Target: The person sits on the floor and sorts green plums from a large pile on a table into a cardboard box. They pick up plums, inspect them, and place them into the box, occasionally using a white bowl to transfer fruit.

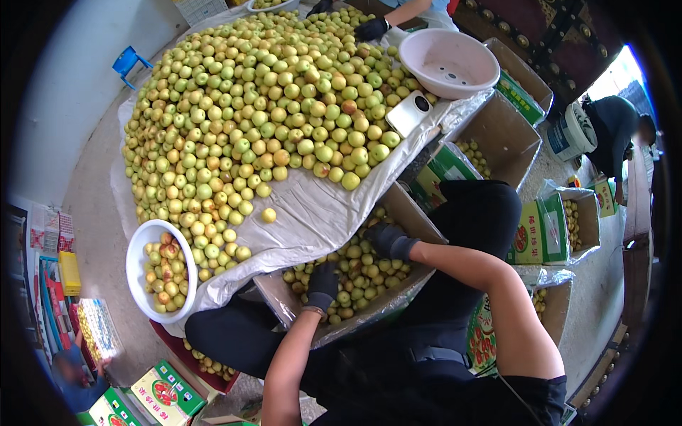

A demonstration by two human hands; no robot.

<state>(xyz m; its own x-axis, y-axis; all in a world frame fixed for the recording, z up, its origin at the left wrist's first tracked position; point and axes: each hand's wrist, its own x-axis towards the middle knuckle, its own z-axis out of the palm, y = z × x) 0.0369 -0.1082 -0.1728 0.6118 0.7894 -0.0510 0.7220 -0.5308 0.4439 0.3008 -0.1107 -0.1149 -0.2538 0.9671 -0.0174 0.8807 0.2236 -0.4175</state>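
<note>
Between my legs sits an open cardboard carton (421, 218) lined with clear plastic film. Small round yellow-green fruits (367, 271), which look like fresh jujubes, fill much of it. My left hand (322, 285), in a dark glove, lies over the fruits on the carton's left side. Also gloved, my right hand (388, 240) reaches in from the right and touches the fruits near the far side. Whether either hand holds a fruit is hidden. Beyond the carton, a broad heap of the same fruits (256, 106) covers a pale sheet (298, 213).
A white basin (133, 266) of browner fruits stands left; a pinkish basin (426, 53) and white phone-like device (407, 117) lie right. Another person's gloved hand (371, 29) touches the heap. Cartons (538, 229) line the right. Other people (613, 133) work nearby. A blue stool (128, 64) stands left.
</note>
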